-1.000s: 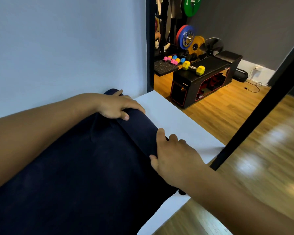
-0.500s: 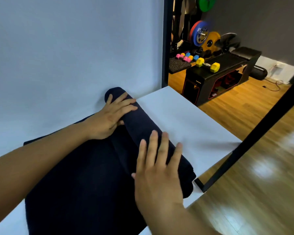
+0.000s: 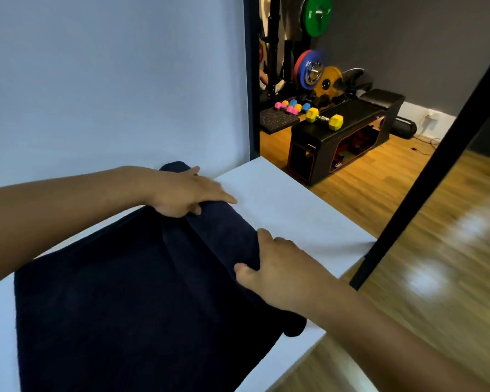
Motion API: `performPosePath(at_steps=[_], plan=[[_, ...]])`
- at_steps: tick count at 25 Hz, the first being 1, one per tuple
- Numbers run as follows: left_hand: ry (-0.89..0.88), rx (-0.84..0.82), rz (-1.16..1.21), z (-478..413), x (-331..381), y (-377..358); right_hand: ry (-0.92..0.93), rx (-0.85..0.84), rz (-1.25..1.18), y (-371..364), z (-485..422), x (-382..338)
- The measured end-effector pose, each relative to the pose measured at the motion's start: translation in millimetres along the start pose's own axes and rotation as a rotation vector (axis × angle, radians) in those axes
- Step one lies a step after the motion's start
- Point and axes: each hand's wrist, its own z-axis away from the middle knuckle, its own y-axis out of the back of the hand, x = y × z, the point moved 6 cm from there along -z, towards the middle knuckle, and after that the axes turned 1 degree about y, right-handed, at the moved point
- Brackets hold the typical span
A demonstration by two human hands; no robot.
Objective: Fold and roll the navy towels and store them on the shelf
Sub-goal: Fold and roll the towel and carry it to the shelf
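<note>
The navy towel (image 3: 125, 292) lies on the white surface (image 3: 294, 210), which runs along the pale wall (image 3: 111, 80) on my left. The near portion of the towel is spread flat and covers most of the surface in front of me. The far portion is wound into a rolled section (image 3: 224, 230) that runs diagonally from the wall towards the open edge of the surface. My left hand (image 3: 181, 192) sits on the wall end of the rolled section, fingers curled over the top of it and gripping it, with one fingertip reaching the bare surface beyond. My right hand (image 3: 283, 270) sits on the opposite end, thumb pressed into the near side of the roll and fingers curled over its far side, so this hand also grips the towel. One dark end of the roll protrudes below my right wrist, close to the surface edge. A black frame post (image 3: 436, 154) stands at the far corner of the surface. Beyond it is a wooden floor (image 3: 379, 193), a yellow dumbbell (image 3: 324, 120) lying on a black gym unit (image 3: 348, 142), and a green weight plate (image 3: 318, 15) mounted higher up
</note>
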Motion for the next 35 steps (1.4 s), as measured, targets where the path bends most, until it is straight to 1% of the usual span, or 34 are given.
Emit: performPosePath(at_steps=[1, 2, 3, 6, 8, 10, 12, 15, 17, 20, 23, 26, 28, 30, 32, 35], plan=[[-0.012, -0.019, 0.047, -4, 2, 0, 0.017, -0.008, 0.000, -1, -2, 2], [-0.026, 0.002, 0.064, -9, 4, 2, 0.027, 0.004, 0.016, 1, -2, 5], [-0.050, 0.057, 0.064, -17, 8, 6, 0.022, 0.036, 0.032, 6, -3, 10], [-0.107, 0.310, 0.138, -46, 16, 22, -0.010, 0.127, 0.150, 27, -10, 34], [-0.082, 0.413, 0.256, -63, 17, 33, -0.049, 0.153, 0.209, 41, -17, 47], [-0.053, 0.501, 0.323, -73, 18, 40, -0.071, 0.191, 0.299, 50, -21, 54], [-0.042, 0.568, 0.342, -73, 18, 36, -0.070, 0.253, 0.447, 50, -21, 52], [-0.053, 0.693, 0.304, -56, 19, 18, -0.073, 0.380, 0.633, 33, -14, 39], [-0.051, 0.757, 0.293, -38, 21, 4, -0.055, 0.455, 0.646, 21, -9, 31], [-0.048, 0.788, 0.278, -8, 22, -23, -0.005, 0.456, 0.652, 6, 3, 20], [-0.018, 0.801, 0.282, 17, 18, -48, 0.145, 0.445, 0.551, -10, 23, 1], [0.009, 0.836, 0.312, 33, 19, -67, 0.243, 0.408, 0.469, 7, 30, -12], [0.029, 0.872, 0.315, 37, 20, -67, 0.230, 0.330, 0.355, 32, 17, -8], [0.064, 0.933, 0.327, 35, 19, -44, 0.133, 0.272, 0.231, 47, -1, 8], [0.107, 0.995, 0.316, 21, 15, -9, 0.055, 0.218, 0.245, 42, -8, 18], [0.128, 1.008, 0.305, -16, 14, 20, 0.062, 0.119, 0.257, 24, -4, 19]])
